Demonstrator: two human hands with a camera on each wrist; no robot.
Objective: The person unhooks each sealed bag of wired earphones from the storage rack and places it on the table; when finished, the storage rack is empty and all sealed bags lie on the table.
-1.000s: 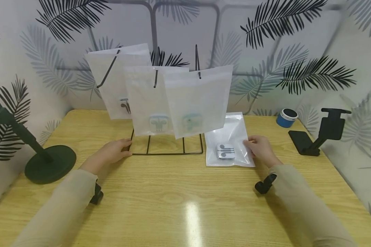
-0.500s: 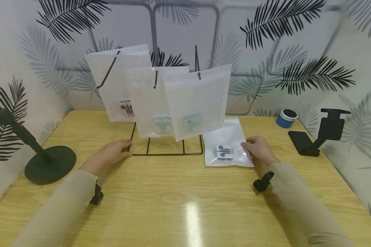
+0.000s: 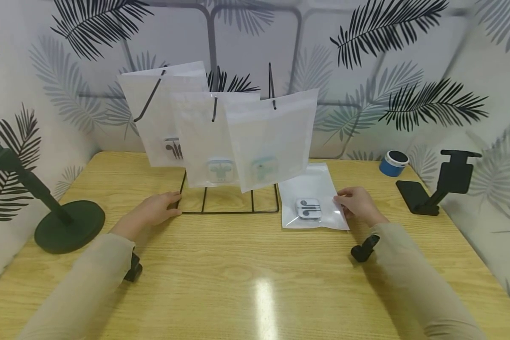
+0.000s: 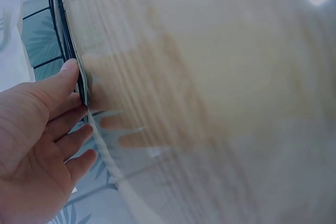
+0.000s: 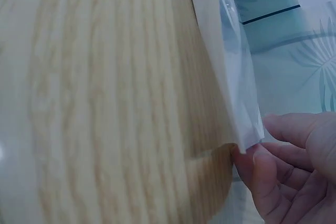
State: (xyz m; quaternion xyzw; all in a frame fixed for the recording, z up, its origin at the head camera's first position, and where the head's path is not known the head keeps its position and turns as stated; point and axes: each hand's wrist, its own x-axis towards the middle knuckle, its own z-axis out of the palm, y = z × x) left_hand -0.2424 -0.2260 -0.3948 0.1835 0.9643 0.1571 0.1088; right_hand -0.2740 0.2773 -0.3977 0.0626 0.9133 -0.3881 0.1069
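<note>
A black wire display rack (image 3: 229,213) stands on the table, with white zip bags of earphones hanging from its hooks. My left hand (image 3: 150,210) holds the rack's front left base corner; in the left wrist view the thumb (image 4: 69,72) lies on the black wire and the fingers sit by its other side. To the right of the rack a white zip bag (image 3: 291,215) lies on the table, a white case with earphones (image 3: 309,208) showing through its clear front. My right hand (image 3: 357,205) pinches this bag's right edge. Its upper left part is hidden behind a hanging bag (image 3: 276,141).
At the left stands a dark green lamp-like stand (image 3: 70,226) with a round base. A blue round speaker (image 3: 393,164) and a black phone holder (image 3: 425,196) are at the right rear. Leaf-patterned cloth (image 3: 344,71) rises behind the table.
The lying bag's far end has come down and it lies flatter, shifted slightly left with my right hand. The hanging bags have swayed slightly. My left hand has stayed in place.
</note>
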